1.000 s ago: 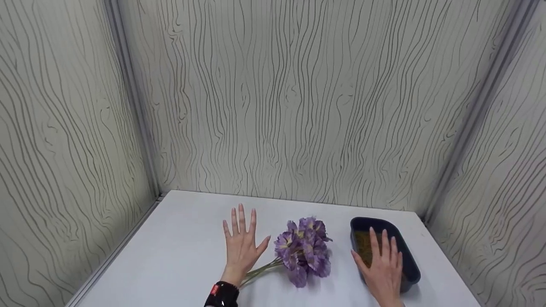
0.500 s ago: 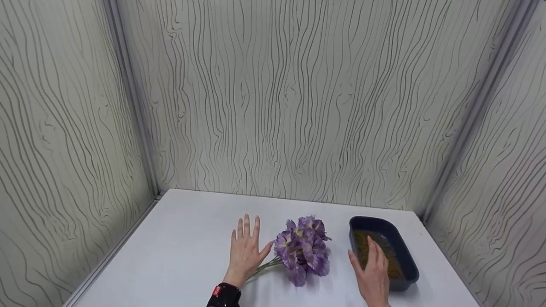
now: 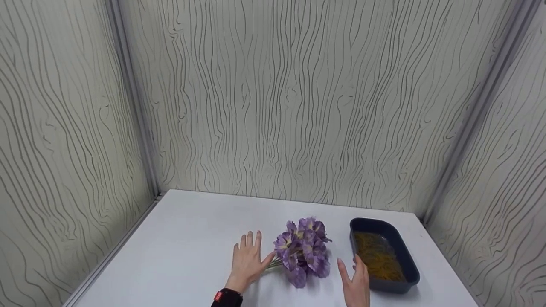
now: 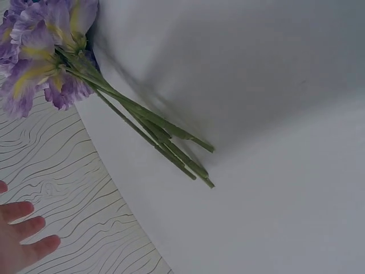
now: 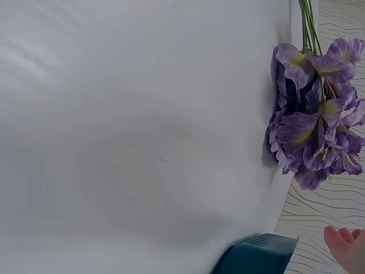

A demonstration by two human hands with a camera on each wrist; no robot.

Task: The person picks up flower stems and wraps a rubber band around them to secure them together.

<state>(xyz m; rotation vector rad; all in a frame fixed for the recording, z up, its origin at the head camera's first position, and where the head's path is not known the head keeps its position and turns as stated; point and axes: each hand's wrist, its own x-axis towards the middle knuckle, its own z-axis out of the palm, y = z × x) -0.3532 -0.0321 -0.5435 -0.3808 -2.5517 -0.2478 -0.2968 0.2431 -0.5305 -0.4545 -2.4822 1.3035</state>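
Observation:
A bunch of purple flowers [image 3: 305,251] with yellow centres lies on the white table, blooms to the right. Its green stems [image 4: 142,117] show bare in the left wrist view, nothing around them. My left hand [image 3: 247,262] hovers over the stems, fingers spread and thumb towards the blooms. My right hand [image 3: 357,283] is between the flowers and a dark blue tray [image 3: 405,251], thumb apart from the fingers, holding nothing. In the head view its fingertips overlap the tray's left rim. Brownish-yellow strands lie inside the tray.
The white table [image 3: 192,238] is bounded by a patterned back wall [image 3: 273,106] and side walls. The tray stands near the table's right edge. A black band [image 3: 228,297] sits on the left wrist.
My right hand has moved left and nearer, from over the tray to its left side. My left hand has come slightly lower and closer to the flowers. Flowers and tray have stayed put.

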